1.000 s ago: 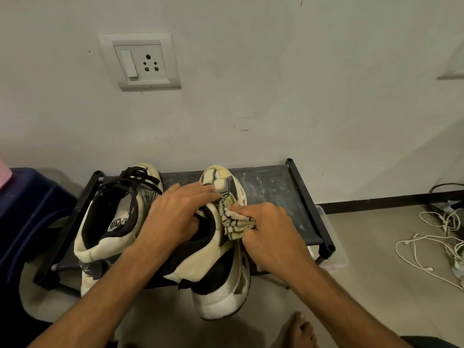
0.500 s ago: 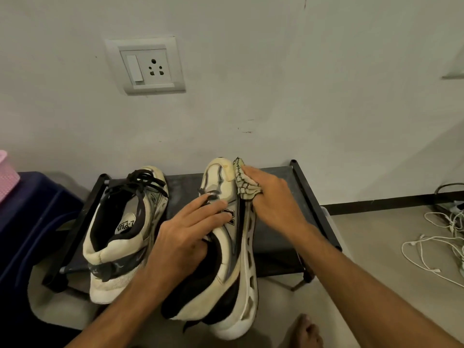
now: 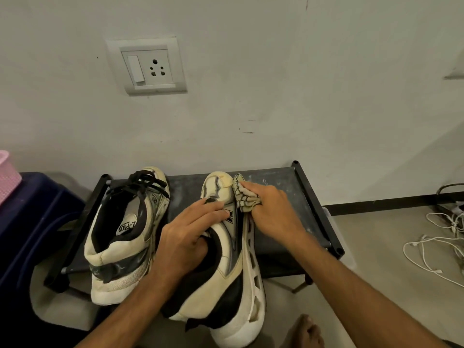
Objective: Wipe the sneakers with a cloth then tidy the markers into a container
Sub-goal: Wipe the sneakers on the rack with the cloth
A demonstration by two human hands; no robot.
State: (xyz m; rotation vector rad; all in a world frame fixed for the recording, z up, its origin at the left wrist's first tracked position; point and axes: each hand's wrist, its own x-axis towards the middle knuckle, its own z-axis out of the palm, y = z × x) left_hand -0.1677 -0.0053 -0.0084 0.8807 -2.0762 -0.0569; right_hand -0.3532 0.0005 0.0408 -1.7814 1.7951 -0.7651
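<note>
Two cream, black and grey sneakers rest on a low black shoe rack [image 3: 283, 182]. The left sneaker [image 3: 120, 249] stands alone with its black laces on top. My left hand [image 3: 185, 237] grips the right sneaker [image 3: 226, 277] at its opening, tilting it so the sole faces right. My right hand [image 3: 273, 212] presses a crumpled cream cloth with dark lines [image 3: 244, 195] against the sneaker's toe and sole edge. No markers or marker container are in view.
A dark blue box [image 3: 32, 222] with a pink basket [image 3: 7, 174] on it stands at the left. White cables [image 3: 431, 242] lie on the floor at the right. A wall socket [image 3: 148, 66] is above the rack. My bare foot [image 3: 305, 332] is at the bottom edge.
My right hand slid the cloth from the sneaker's middle up to its toe. My left hand turned the sneaker onto its side, sole facing right.
</note>
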